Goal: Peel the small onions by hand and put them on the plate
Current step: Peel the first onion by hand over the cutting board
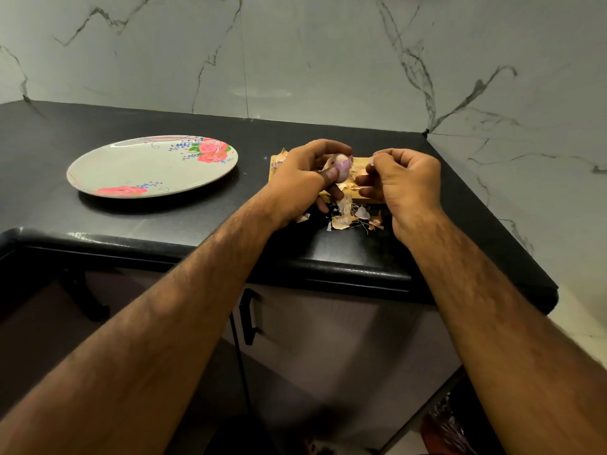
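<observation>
Onion [341, 167], small and light, is gripped in the left hand's [302, 178] curled fingers just above the wooden board [361, 162] (its bared purple flesh looks slick; hold it by the ends). Right hand [405, 182], beside it over the board, pinches a papery, fragile scrap of skin [372, 160].

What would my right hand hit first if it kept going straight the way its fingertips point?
Probably the onion gripped in the left hand. The right hand, pinching a scrap of skin, has its curled fingertips aimed left at it across a short gap, though depth is hard to judge.
</observation>
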